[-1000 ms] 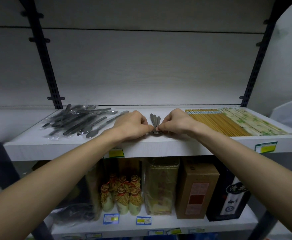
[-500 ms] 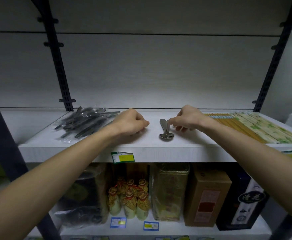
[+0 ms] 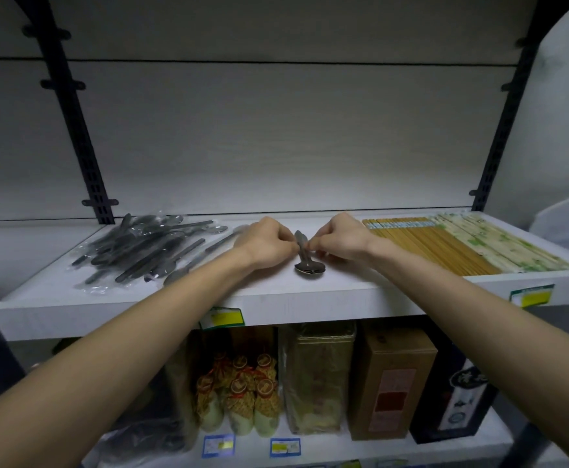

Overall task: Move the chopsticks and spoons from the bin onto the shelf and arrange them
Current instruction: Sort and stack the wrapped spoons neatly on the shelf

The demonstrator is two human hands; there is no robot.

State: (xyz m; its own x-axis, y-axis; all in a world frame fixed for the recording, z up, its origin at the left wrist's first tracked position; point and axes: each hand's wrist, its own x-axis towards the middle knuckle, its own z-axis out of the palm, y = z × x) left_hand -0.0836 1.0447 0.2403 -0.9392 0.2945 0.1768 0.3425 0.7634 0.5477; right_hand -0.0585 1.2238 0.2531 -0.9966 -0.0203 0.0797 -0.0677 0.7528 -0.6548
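Both hands pinch the handles of a small nested stack of dark metal spoons (image 3: 305, 261): left hand (image 3: 265, 246) w/ curled fingers on the left side, right hand (image 3: 338, 239) on the right, grips clamped on the handles. Stack lies mid-front on the white wooden shelf (image 3: 276, 298), bowls toward the edge. Left of it, a loose pile of plastic-wrapped metal spoons (image 3: 144, 248). Right, a flat row of tan bamboo chopsticks (image 3: 425, 244), then pale green-printed wrapped chopsticks (image 3: 499, 244) beside them. Yellow-green price tags (image 3: 224, 317) on the shelf edge. Lower shelf: small gold-wrapped bottles (image 3: 239, 393), brown cardboard box (image 3: 391, 380).
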